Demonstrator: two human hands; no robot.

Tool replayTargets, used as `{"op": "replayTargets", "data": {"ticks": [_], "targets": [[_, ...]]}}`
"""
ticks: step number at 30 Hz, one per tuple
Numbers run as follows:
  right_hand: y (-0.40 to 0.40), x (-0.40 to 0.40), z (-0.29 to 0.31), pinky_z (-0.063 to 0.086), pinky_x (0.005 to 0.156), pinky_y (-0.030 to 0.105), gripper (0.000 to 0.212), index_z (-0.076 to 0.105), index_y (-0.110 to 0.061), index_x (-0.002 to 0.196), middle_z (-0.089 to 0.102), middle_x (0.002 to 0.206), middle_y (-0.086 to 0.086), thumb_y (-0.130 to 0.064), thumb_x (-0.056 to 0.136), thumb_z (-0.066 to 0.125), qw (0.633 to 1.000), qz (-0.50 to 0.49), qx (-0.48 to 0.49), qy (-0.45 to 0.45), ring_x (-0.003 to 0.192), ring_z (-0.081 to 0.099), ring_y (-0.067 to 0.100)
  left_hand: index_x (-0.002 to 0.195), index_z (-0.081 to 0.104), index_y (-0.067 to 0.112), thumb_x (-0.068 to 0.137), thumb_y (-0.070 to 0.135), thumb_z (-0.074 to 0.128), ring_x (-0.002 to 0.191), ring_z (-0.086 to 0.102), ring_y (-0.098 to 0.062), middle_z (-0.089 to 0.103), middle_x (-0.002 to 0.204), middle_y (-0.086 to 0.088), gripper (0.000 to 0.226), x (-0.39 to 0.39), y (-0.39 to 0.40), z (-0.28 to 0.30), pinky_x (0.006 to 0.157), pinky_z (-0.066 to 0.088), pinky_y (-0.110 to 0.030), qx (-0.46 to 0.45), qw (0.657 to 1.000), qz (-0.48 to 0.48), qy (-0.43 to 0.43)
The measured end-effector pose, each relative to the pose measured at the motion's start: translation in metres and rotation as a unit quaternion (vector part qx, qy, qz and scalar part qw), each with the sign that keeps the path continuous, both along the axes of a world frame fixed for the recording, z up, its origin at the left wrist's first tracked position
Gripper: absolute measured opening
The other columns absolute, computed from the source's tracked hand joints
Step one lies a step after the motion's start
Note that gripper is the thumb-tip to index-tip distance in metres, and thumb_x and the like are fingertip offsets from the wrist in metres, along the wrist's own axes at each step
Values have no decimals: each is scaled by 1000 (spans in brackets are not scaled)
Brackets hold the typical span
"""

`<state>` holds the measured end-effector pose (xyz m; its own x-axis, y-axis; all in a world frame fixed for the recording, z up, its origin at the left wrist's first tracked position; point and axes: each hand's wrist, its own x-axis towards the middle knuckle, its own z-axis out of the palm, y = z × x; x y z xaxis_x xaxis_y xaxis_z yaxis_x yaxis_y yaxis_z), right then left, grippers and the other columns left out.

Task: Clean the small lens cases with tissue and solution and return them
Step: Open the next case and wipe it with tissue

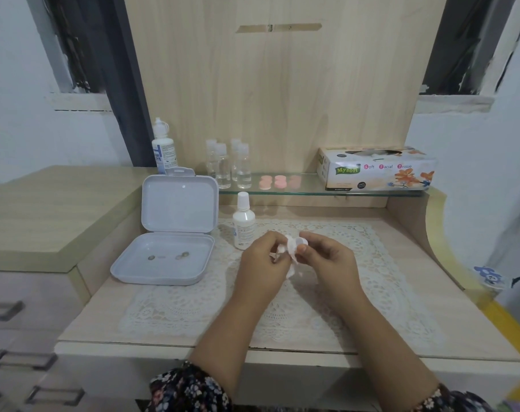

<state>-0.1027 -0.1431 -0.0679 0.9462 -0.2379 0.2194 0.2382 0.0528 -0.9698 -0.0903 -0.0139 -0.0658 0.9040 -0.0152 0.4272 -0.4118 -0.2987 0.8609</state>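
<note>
Over the lace mat [356, 292], my left hand [261, 263] pinches a crumpled white tissue [290, 254]. My right hand [327, 257] pinches a small pale lens case part [301, 241] against that tissue. Much of the case is hidden by my fingers. A small white solution bottle [243, 221] stands upright just left of my hands. Three pink lens cases [279, 182] lie on the glass shelf [306, 190] behind. A tissue box [374, 169] sits at the shelf's right end.
An open white plastic box [166, 257] with two small lenses inside lies at the left. A large solution bottle [163, 148] and several clear small bottles [229, 163] stand at the back. Drawers [29, 322] flank the left side.
</note>
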Motion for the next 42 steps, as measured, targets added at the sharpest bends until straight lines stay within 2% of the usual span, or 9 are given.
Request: {"op": "replayTargets", "data": {"ticks": [3,10,16,20,24,28,32,37,42], "targets": [[1,-3,2,56,82,23,23,71,-14,107,75,98,1,-2,87,67,1000,26,-7,-1,92,72,14,88,63,27,79,12,68,68,59,4,65,77,12,18,-1,0,2,64,50,-18,-31,998,7,53],[5,-7,4,52,74,12,27,73,-20,100,75,95,-3,0,83,70,998,44,-40,-14,89,71,9,66,63,6,77,0,60,53,53,-16,58,59,-7,13,5,7,6,45,45,-25,-113,987,23,111],[4,-5,2,56,81,22,27,71,-22,103,74,97,-2,-1,86,67,999,36,-29,-12,87,72,13,82,69,8,81,3,64,63,63,-22,68,78,-13,7,6,9,10,56,52,-33,-214,959,0,183],[2,-2,3,56,74,18,26,67,-13,114,72,96,-3,-2,91,62,1000,13,-6,-7,75,69,4,87,72,26,84,4,65,76,60,0,68,89,7,23,5,10,9,68,46,-15,-184,981,45,39],[2,-1,5,55,65,20,23,67,-7,109,71,82,10,0,87,66,999,27,41,-4,66,66,12,90,71,33,83,-9,62,89,62,-3,67,96,4,44,3,5,3,78,48,-15,-97,993,-25,-69],[-1,-4,7,56,70,19,15,73,-8,96,76,85,5,-1,84,68,997,41,61,-7,75,69,14,94,69,35,83,0,68,93,66,-6,72,94,11,37,5,3,3,83,52,-21,-137,989,-52,-11],[-2,-5,6,55,78,19,29,70,-6,112,75,102,2,4,86,64,995,100,24,-5,96,70,12,96,71,30,83,0,68,91,65,-2,71,94,12,33,4,5,4,82,52,-21,-105,994,-25,-25],[1,-5,5,53,71,17,21,75,-4,100,75,91,10,6,84,65,997,80,2,-7,79,68,12,97,74,15,81,-3,61,87,62,-4,66,88,14,28,4,6,-4,77,51,-21,33,988,7,-153],[1,-5,5,52,69,17,23,77,-9,93,73,83,9,7,78,69,995,88,-5,-43,70,63,10,79,74,17,79,5,69,70,62,-8,68,72,8,13,-3,2,2,64,51,-23,-45,997,38,-54]]}}
